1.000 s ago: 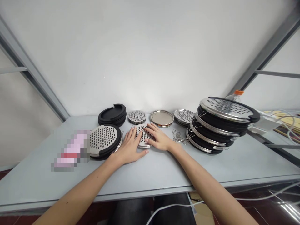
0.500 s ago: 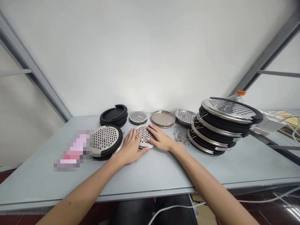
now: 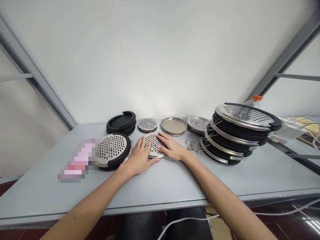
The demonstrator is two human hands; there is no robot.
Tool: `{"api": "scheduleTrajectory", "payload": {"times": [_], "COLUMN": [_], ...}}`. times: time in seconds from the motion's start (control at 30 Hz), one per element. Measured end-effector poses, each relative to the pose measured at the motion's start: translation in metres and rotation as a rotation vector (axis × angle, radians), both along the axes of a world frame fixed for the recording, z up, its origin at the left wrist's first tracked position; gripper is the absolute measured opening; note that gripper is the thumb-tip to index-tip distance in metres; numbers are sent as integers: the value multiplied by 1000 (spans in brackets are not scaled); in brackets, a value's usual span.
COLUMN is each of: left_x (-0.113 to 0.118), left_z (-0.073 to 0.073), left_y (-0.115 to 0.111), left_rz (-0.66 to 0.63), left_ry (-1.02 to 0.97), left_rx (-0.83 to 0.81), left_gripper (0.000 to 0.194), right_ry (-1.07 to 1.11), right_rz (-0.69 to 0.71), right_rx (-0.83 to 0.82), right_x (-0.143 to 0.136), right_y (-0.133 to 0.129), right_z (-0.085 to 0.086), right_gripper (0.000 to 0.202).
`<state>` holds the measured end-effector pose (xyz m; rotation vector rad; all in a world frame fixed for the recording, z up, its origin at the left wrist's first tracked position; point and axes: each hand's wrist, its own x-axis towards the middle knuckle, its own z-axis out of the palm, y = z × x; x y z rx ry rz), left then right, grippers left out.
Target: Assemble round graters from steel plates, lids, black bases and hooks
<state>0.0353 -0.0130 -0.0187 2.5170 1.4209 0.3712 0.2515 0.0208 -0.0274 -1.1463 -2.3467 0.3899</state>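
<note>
A round silver plate full of slots lies flat on the grey table in front of me. My left hand rests along its left edge, fingers stretched out. From the right, my right hand lies over its other side with fingers extended and slightly spread. Both palms face down, and part of the rim is hidden beneath them. Just left of my left hand sits a similar slotted disc in a black ring. Several small wire clips lie loose to the right of my right hand.
At right leans a tall stack of black-ringed discs, an orange-capped bottle behind it. Along the wall are black rings, small slotted discs, plain metal plates and rimmed slotted plates. A blurred pink item lies left.
</note>
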Motion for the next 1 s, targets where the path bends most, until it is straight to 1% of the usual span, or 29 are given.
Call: {"api": "scheduleTrajectory", "payload": {"times": [0.1,0.2,0.33,0.43,0.5,0.57,0.67,0.7,0.73,0.8,0.83,0.93,1.0], "left_x": [1,1,3,5,7,7,7,6,6,6,6,7,8], "left_z": [4,4,4,9,12,14,14,14,13,13,13,15,16], "left_y": [-1,-1,1,1,1,1,2,2,1,0,-1,-3,-3], "left_rz": [24,39,93,142,144,141,182,196,204,188,170,115,88], "left_ry": [1,-59,-209,-341,-423,-495,-568,-576,-578,-555,-535,-462,-443], "left_rx": [4,19,34,69,95,86,28,15,10,19,36,158,262], "left_gripper": [85,82,72,65,59,53,56,59,62,65,65,67,60], "right_ry": [70,181,355,471,512,519,496,494,497,517,528,552,553], "right_rz": [-36,-76,-64,-30,13,49,32,12,-5,-29,-36,-48,-59], "right_rx": [0,3,-3,-58,-88,-95,-70,-51,-33,-8,-3,8,23], "right_x": [1,3,10,15,17,18,16,16,15,15,15,14,14], "right_y": [0,0,1,1,0,-1,-2,-2,-1,0,1,2,1], "right_z": [3,10,20,26,29,31,32,31,31,30,29,28,28], "right_gripper": [61,54,51,50,50,53,66,63,56,40,36,33,33]}}
